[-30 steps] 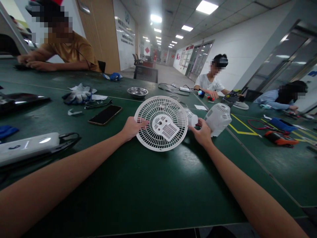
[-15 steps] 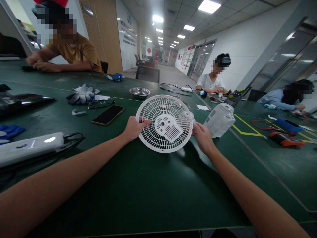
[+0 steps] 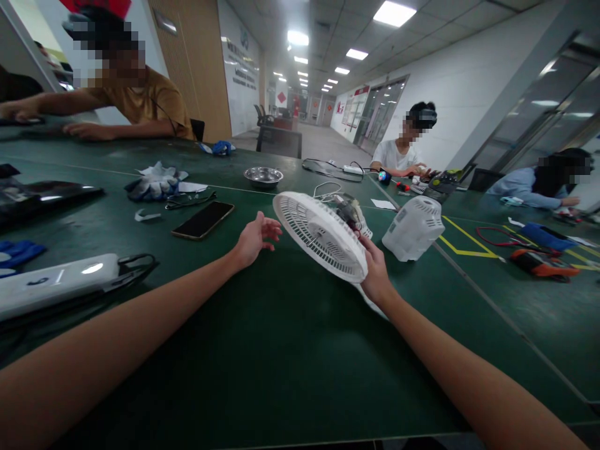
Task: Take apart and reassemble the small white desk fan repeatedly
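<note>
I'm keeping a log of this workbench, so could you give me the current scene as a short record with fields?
Left hand: open, fingers close to the fan guard
Right hand: holding the fan guard at its right side
Fan guard: white, slatted, tilted
To its right: white plastic cover on the green table
To its left: phone, lying flat, screen dark
Farther back: metal bowl
</note>
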